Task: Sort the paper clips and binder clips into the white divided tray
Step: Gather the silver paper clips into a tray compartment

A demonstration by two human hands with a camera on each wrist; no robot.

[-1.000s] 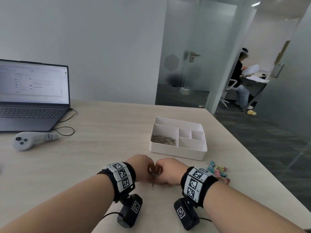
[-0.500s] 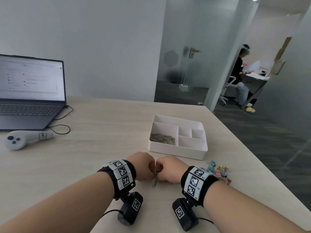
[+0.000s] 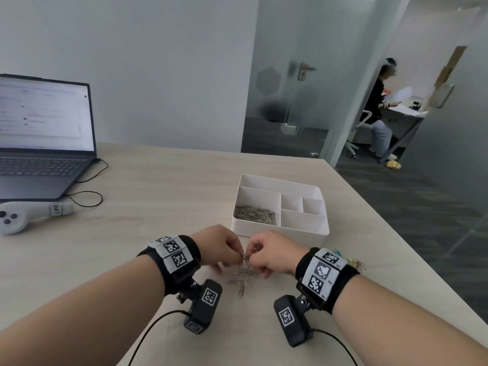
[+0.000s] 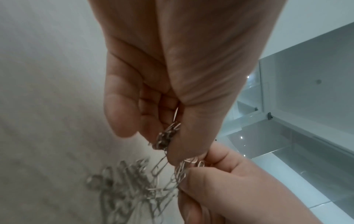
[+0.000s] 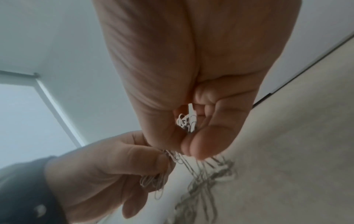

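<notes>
Lifted since before, both hands, left hand (image 3: 220, 245) and right hand (image 3: 272, 253), pinch tangled paper clips (image 3: 244, 276); wristband reads "R2".

Tray (image 3: 280, 232) behind hands (image 3: 247, 250), laptop (image 3: 39, 154) far-left

Pale wall (image 3: 158, 62), frosted glass door (image 3: 287, 83), grey carpet (image 3: 422, 202)

Black wristbands (image 3: 179, 262) with white square-code tags carry cabled black cameras (image 3: 203, 306).
</notes>
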